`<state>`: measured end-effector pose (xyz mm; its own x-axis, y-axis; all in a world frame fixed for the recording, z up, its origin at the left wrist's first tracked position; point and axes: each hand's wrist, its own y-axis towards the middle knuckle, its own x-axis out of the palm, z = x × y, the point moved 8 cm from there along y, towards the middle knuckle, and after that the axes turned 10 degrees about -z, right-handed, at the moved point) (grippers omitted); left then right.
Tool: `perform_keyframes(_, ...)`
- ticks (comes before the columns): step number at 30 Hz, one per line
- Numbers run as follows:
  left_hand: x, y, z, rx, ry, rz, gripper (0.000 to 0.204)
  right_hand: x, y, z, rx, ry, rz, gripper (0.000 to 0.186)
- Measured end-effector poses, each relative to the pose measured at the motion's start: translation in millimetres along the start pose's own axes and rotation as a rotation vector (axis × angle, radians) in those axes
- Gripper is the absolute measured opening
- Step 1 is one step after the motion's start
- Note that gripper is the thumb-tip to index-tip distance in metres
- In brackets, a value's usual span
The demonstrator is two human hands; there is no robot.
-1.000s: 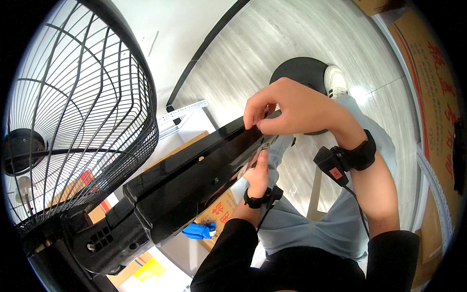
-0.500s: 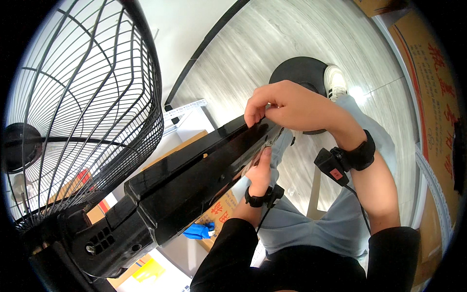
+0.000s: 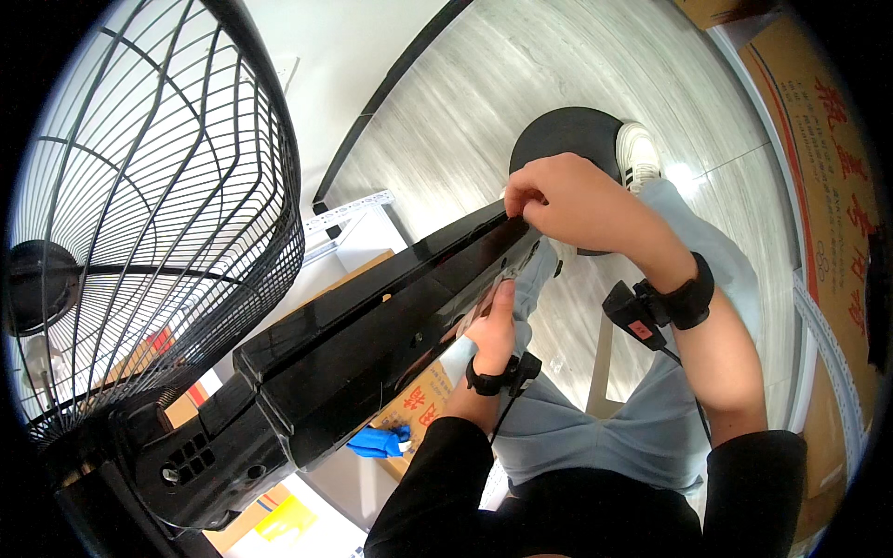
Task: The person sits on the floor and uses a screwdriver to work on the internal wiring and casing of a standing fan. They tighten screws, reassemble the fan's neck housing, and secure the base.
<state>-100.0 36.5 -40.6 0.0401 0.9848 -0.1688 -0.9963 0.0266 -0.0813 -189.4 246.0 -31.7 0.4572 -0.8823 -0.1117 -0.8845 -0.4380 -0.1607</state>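
Note:
A black floor fan fills the left side, its wire grille (image 3: 200,172) at upper left. From it a long glossy black housing (image 3: 344,358) slants up and to the right, toward the middle. My left hand (image 3: 494,330) grips the side of this housing, thumb lying along it; its other fingers are hidden. At the far end, my right hand (image 3: 567,200) is closed, with curled fingertips pinching the upper edge of the housing. Behind that hand, the round black base (image 3: 563,135) rests on the floor.
Cardboard boxes (image 3: 809,139) line the right side. Below the housing are another carton (image 3: 423,400), a blue object (image 3: 377,441) and a yellow item (image 3: 284,521). My shoe (image 3: 638,153) is beside the base. A black strip (image 3: 381,93) runs along the wall's foot.
My right hand's fingertips have slid up and rightward along the housing's edge to its far end. My left hand stays nearly in place. The fan appears slightly farther left.

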Motion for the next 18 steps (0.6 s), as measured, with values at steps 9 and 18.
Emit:
perform_keyframes(9,-4,-2,-5,-0.069,0.010,0.033,0.027,6,-3,-24,-0.206,-0.350,0.049,0.021)
perform_keyframes(18,-3,-2,-5,-0.057,0.007,0.030,0.027,11,5,-20,-0.156,-0.315,-0.049,0.026)
